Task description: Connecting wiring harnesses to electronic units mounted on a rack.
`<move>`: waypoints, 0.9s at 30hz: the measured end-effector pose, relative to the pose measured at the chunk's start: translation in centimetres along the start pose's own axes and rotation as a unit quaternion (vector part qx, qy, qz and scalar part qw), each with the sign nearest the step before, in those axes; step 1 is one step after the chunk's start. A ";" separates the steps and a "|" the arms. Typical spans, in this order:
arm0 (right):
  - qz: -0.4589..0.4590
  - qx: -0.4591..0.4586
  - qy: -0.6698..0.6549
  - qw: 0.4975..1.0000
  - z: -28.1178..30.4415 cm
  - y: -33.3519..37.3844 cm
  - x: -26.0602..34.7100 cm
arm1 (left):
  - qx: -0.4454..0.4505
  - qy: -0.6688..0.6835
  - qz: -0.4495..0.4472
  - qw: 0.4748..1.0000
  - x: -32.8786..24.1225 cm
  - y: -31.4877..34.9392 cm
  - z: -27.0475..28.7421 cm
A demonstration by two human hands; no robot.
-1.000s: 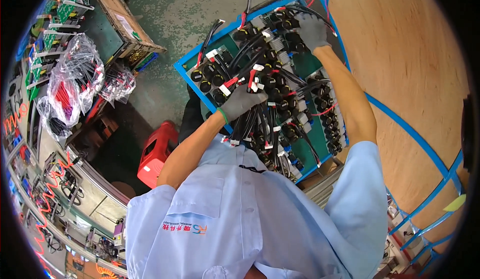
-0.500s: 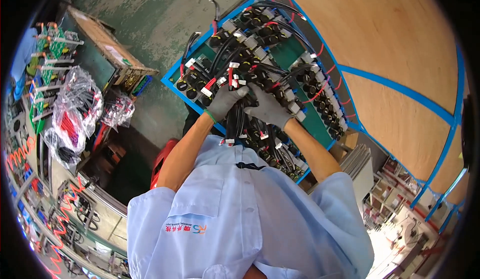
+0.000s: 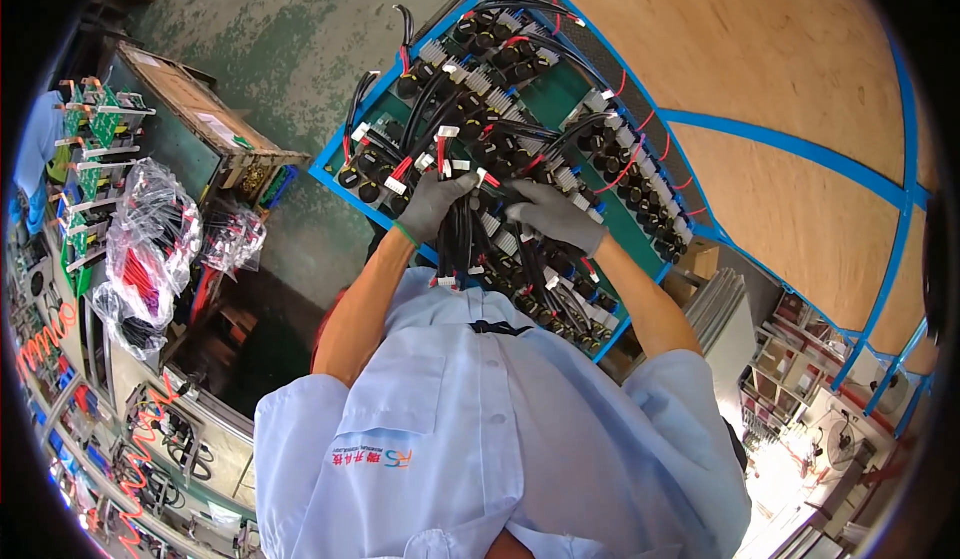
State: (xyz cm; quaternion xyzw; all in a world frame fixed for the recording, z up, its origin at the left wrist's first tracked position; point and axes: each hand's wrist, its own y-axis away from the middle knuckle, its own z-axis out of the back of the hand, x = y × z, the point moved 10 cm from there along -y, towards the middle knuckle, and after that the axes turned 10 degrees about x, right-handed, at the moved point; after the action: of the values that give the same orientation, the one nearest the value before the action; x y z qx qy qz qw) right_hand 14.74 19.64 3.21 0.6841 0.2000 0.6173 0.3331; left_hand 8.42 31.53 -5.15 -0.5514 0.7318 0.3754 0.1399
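Note:
My left hand, in a grey glove, is closed around a bundle of black cables that hangs down toward my shirt. White connectors on short red and black wires stick up beyond its fingers. To the right, my right hand, also gloved, pinches a black cable whose white connector end points toward the left hand. Its fingertips are partly hidden. Beneath both hands lie several circuit boards with black capacitors, silver heatsinks and attached cables.
A blue-edged table carries the boards. On the right is a large wooden panel with blue strips. To the left stand a wooden-topped crate, clear bags of wires and a rack of green boards. Cardboard boxes sit below the table's right end.
My hands have moved slightly apart, the right one shifting right. A cable end with a white connector now shows between them. The whole view has shifted a little.

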 end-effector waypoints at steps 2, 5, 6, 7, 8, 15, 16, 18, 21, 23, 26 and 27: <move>0.025 -0.013 0.006 1.000 -0.5 -1.5 1.4 | 0.001 -0.034 -0.002 0.999 -0.8 0.1 -0.4; 0.006 -0.015 -0.058 0.998 -0.1 -2.8 0.9 | -0.001 -0.056 -0.008 0.998 -1.1 0.3 -0.6; -0.038 -0.003 -0.129 0.991 -0.1 -3.1 -0.2 | -0.006 -0.044 -0.012 0.999 -1.1 0.3 -0.5; -0.041 -0.003 -0.126 0.991 0.4 -3.1 -0.1 | -0.005 -0.041 -0.014 0.999 -1.1 0.3 -0.5; -0.066 -0.011 -0.095 0.993 0.8 -2.9 -0.1 | 0.002 -0.054 -0.018 0.998 -1.5 0.5 -0.7; -0.125 -0.130 0.220 0.959 14.2 -1.5 1.2 | 0.011 0.002 -0.024 1.000 -0.4 0.2 -0.1; -0.067 -0.143 0.311 0.937 18.0 -1.7 1.2 | 0.024 -0.003 -0.015 1.000 -0.3 0.0 -0.5; -0.007 -0.142 0.402 0.904 20.1 -2.5 2.7 | 0.017 -0.010 -0.004 1.000 -0.5 0.0 -0.4; -0.134 -0.167 0.527 0.822 22.2 -3.3 4.7 | -0.005 -0.015 0.018 1.000 -0.3 0.2 0.1; -0.144 -0.122 0.674 0.714 22.6 -5.3 3.5 | -0.016 -0.010 0.034 0.999 -0.2 0.2 0.1; -0.166 -0.070 0.716 0.674 23.1 -7.6 1.2 | -0.005 -0.014 0.044 0.999 -0.6 0.2 -0.3; -0.165 -0.064 0.716 0.675 23.0 -8.1 1.2 | 0.005 -0.003 0.036 0.999 -0.6 0.2 -0.4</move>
State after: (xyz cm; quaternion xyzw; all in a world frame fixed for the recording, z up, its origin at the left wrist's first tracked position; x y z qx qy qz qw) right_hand 38.49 21.32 -1.96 -0.0345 0.4468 0.8647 0.2269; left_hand 8.56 31.66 -4.40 -0.5227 0.7528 0.3782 0.1306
